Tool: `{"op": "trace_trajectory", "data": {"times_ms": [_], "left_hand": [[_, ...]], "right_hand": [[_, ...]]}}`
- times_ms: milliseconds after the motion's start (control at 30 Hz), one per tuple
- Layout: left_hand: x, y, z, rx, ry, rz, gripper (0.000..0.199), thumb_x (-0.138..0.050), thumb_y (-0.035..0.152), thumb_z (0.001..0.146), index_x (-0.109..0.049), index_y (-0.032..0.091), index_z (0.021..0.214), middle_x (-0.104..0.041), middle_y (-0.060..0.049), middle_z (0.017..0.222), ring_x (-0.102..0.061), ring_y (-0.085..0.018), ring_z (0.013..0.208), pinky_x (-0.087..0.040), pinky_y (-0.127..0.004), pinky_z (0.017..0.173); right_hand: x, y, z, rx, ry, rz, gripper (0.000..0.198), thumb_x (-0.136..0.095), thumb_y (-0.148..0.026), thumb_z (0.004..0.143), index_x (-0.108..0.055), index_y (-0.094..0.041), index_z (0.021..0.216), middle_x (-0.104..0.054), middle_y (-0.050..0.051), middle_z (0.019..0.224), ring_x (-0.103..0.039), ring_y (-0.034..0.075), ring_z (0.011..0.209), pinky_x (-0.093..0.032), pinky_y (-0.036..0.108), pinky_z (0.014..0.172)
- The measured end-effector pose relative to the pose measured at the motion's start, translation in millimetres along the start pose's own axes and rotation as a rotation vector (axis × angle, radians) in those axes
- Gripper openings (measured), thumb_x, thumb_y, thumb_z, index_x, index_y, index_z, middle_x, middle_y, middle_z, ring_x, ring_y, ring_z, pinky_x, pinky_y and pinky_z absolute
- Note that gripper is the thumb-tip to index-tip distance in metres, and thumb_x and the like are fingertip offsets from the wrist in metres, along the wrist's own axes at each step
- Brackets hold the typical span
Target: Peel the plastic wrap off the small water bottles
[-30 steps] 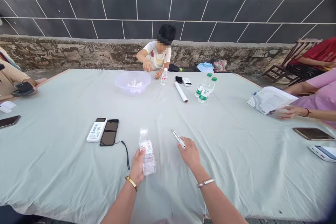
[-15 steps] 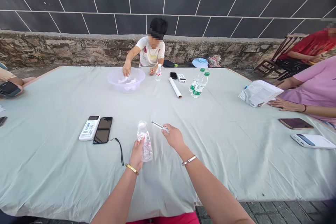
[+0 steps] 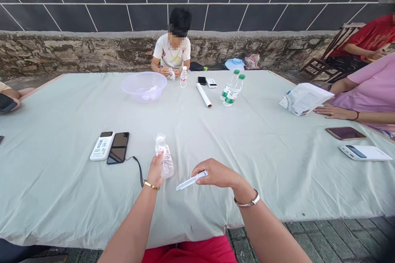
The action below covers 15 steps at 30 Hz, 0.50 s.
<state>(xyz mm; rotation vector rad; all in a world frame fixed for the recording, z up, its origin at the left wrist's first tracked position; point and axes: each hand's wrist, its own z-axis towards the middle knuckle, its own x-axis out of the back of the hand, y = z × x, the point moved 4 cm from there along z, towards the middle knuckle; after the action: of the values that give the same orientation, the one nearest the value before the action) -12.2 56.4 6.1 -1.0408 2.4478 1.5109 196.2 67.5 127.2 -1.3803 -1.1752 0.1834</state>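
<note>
My left hand (image 3: 155,171) is wrapped round a clear plastic bottle (image 3: 166,163) with a red and white label. Loose clear film crinkles round the bottle's cap, and the bottle leans slightly to the left. To its right, my right hand (image 3: 212,173) grips a pale utility knife (image 3: 190,181) between thumb and fingers. The knife slants down to the left, its lower end apart from the bottle. Whether its blade is out I cannot tell.
Left of the bottle lie a white power bank (image 3: 102,146) and a black phone (image 3: 118,148) with a strap. Farther off are a purple basin (image 3: 126,87), a white roll (image 3: 203,95) and green-capped bottles (image 3: 233,92). A co-worker (image 3: 173,55) sits opposite, handling a wrapped bottle.
My right hand has drawn back toward me and turned, so the knife now points down-left. The bottle in my left hand has shifted slightly. The co-worker's hand has left the basin.
</note>
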Motion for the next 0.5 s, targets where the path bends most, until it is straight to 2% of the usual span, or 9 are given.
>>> {"op": "trace_trajectory", "data": {"times_ms": [33,67,100,233,300,400,500], "left_hand": [[1,-1,0,0.005,0.002,0.001,0.047,-0.074,0.057,0.063,-0.058,0.017,0.083,-0.063,-0.001,0.075,-0.061,-0.014,0.067,-0.048,-0.026,0.061],[1,-2,0,0.012,0.005,0.004,0.048,-0.074,0.057,0.063,-0.058,0.018,0.085,-0.064,-0.002,0.078,-0.062,-0.014,0.069,-0.049,-0.026,0.062],[2,-3,0,0.019,0.007,0.008,0.048,-0.074,0.057,0.063,-0.058,0.018,0.086,-0.064,-0.003,0.080,-0.062,-0.015,0.071,-0.049,-0.026,0.064],[3,-6,-1,0.030,0.009,0.028,0.049,-0.072,0.058,0.065,-0.058,0.018,0.089,-0.064,-0.004,0.083,-0.063,-0.016,0.073,-0.050,-0.028,0.064],[3,-6,-3,0.031,0.006,0.036,0.049,-0.072,0.058,0.065,-0.058,0.018,0.088,-0.064,-0.004,0.083,-0.063,-0.016,0.073,-0.050,-0.028,0.064],[2,-5,-8,0.027,-0.019,0.045,0.050,-0.072,0.057,0.064,-0.059,0.017,0.091,-0.065,-0.004,0.084,-0.063,-0.016,0.074,-0.050,-0.029,0.066],[2,-6,-12,0.027,-0.036,0.057,0.050,-0.072,0.057,0.065,-0.059,0.017,0.093,-0.064,-0.003,0.084,-0.062,-0.015,0.074,-0.049,-0.029,0.067]], "right_hand": [[-2,7,-3,-0.001,-0.031,0.071,0.018,-0.061,-0.032,0.072,-0.072,-0.024,0.083,-0.068,-0.001,0.075,-0.056,0.015,0.067,-0.040,0.025,0.062],[-4,16,-4,-0.014,-0.007,0.134,0.021,-0.061,-0.035,0.073,-0.072,-0.022,0.085,-0.068,0.000,0.077,-0.057,0.016,0.070,-0.041,0.025,0.063],[-4,28,-3,-0.045,0.081,0.177,0.024,-0.060,-0.038,0.074,-0.071,-0.021,0.087,-0.068,0.001,0.080,-0.058,0.017,0.073,-0.042,0.026,0.065],[-6,85,4,-0.333,0.703,0.107,0.030,-0.050,-0.042,0.078,-0.066,-0.021,0.092,-0.067,0.004,0.083,-0.059,0.019,0.076,-0.043,0.030,0.069],[-9,105,8,-0.476,0.901,0.014,0.030,-0.047,-0.040,0.080,-0.064,-0.020,0.093,-0.067,0.005,0.086,-0.059,0.021,0.081,-0.043,0.032,0.073],[-14,118,10,-0.562,1.040,-0.100,0.031,-0.045,-0.038,0.081,-0.064,-0.018,0.095,-0.067,0.010,0.095,-0.057,0.025,0.095,-0.040,0.036,0.083],[-22,124,0,-0.623,1.121,-0.178,0.032,-0.043,-0.036,0.082,-0.063,-0.016,0.098,-0.066,0.012,0.100,-0.053,0.027,0.104,-0.036,0.040,0.090]]}}
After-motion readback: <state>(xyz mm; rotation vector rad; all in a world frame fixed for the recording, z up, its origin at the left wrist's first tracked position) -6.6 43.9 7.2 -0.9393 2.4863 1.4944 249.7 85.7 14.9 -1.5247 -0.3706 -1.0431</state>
